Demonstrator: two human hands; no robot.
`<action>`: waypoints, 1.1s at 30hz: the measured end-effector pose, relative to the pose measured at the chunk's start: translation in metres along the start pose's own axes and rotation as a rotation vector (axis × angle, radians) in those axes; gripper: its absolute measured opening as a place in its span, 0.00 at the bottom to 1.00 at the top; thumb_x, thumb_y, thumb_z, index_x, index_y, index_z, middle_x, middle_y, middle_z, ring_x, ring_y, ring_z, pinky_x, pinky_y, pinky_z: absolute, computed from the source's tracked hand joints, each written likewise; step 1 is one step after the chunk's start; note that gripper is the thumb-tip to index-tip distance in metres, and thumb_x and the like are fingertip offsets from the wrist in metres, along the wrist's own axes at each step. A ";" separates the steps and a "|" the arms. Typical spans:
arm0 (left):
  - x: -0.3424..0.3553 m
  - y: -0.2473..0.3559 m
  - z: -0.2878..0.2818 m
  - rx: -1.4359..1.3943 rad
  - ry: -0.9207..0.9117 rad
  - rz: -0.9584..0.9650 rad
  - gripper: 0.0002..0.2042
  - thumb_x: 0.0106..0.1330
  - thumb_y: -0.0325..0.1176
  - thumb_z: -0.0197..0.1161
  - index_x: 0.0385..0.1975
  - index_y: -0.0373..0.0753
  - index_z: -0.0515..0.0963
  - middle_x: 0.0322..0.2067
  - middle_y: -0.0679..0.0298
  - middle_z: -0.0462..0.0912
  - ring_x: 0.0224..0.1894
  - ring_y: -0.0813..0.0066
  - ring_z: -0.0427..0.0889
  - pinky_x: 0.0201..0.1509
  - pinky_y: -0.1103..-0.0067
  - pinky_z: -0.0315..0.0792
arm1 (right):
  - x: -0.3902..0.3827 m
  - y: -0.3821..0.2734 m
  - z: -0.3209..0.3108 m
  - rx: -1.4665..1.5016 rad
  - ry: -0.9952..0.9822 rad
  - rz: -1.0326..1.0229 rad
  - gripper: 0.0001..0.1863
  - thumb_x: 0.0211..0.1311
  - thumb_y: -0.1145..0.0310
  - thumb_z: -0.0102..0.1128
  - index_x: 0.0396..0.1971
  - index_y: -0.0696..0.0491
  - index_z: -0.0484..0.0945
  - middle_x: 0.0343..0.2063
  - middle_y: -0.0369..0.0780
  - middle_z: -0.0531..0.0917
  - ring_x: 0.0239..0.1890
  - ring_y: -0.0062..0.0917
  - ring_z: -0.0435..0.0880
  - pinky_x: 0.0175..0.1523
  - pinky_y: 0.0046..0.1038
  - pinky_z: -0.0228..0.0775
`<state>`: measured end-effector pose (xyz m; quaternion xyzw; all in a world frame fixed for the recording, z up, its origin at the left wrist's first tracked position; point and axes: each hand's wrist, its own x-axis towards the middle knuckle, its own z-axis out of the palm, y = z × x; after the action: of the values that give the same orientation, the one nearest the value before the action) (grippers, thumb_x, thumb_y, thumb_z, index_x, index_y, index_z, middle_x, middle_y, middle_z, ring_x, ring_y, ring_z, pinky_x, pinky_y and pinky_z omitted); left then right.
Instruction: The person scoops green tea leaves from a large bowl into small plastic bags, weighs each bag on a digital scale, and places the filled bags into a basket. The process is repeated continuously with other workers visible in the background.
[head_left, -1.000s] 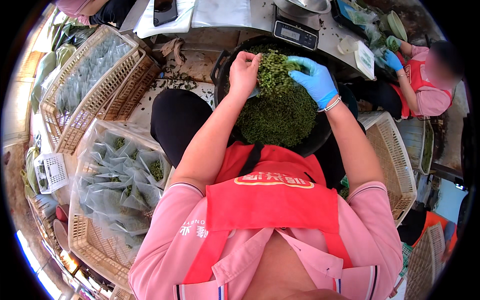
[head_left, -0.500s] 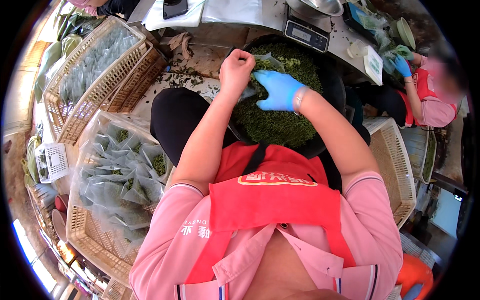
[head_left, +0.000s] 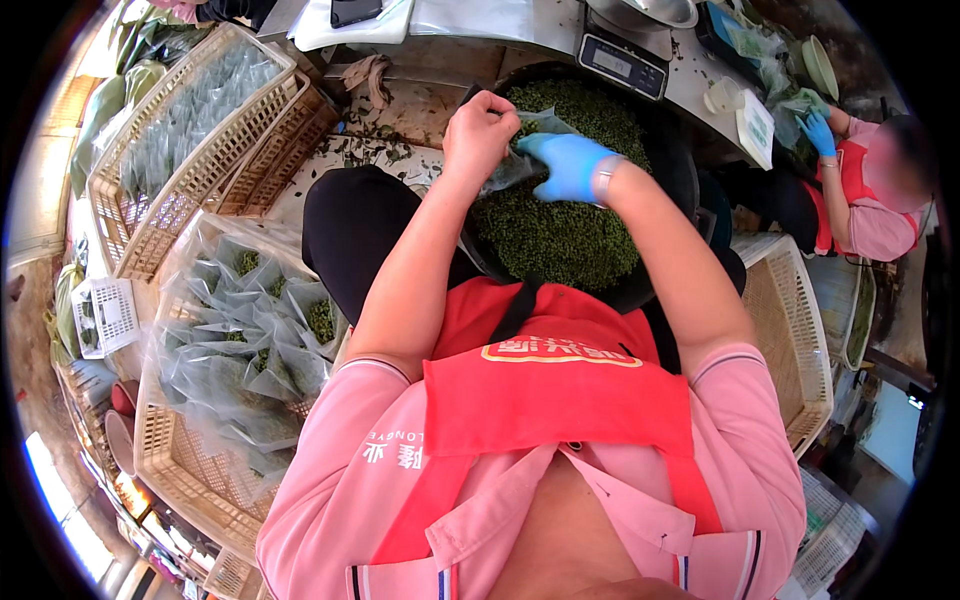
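left hand was bare, fingers pinched on the top edge of a small clear bag. right hand, in a blue glove, was closed on the bag's other side, so the bag hung between the two hands just above the black basin.

handling, as a judgement: bag looked like thin film, very light, floppy, probably slick. it would collapse unless held by the rim on both sides; pinch at the mouth edge, not the body. gloved side likely had the better grip.

containers:
- black basin, heaped with loose green leaves, sat on the person's lap.
- wicker basket at the left, lined with plastic, was full of clear bags each with a bit of green in the bottom.
- second basket further up left held more bags; contents hard to tell at that angle.
- empty basket sat at the right.
- scale stood on the surface beyond the basin.
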<state>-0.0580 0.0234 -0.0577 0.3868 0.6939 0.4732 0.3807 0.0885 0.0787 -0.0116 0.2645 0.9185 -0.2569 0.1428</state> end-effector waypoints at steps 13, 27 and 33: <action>-0.003 -0.012 -0.019 0.272 -0.163 0.489 0.48 0.38 0.46 0.76 0.61 0.39 0.58 0.52 0.56 0.73 0.50 0.64 0.75 0.52 0.72 0.71 | -0.015 0.033 -0.019 0.004 0.238 0.009 0.13 0.56 0.60 0.54 0.36 0.51 0.80 0.33 0.48 0.81 0.36 0.44 0.79 0.43 0.38 0.71; -0.037 0.013 0.046 0.490 -0.441 0.548 0.42 0.41 0.46 0.70 0.61 0.48 0.59 0.37 0.51 0.80 0.38 0.55 0.80 0.41 0.67 0.74 | -0.096 0.032 -0.043 0.139 0.187 0.110 0.16 0.54 0.61 0.57 0.42 0.50 0.79 0.39 0.44 0.81 0.41 0.37 0.79 0.49 0.31 0.70; 0.015 0.049 -0.009 -0.186 -0.354 0.471 0.26 0.54 0.36 0.67 0.53 0.36 0.69 0.40 0.60 0.82 0.42 0.71 0.80 0.49 0.77 0.72 | -0.138 0.053 -0.113 0.402 0.613 -0.007 0.13 0.62 0.62 0.51 0.40 0.49 0.82 0.33 0.38 0.84 0.35 0.21 0.80 0.44 0.24 0.70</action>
<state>-0.0632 0.0463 -0.0115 0.5767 0.4621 0.5352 0.4092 0.2171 0.1224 0.1161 0.3488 0.8506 -0.3417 -0.1949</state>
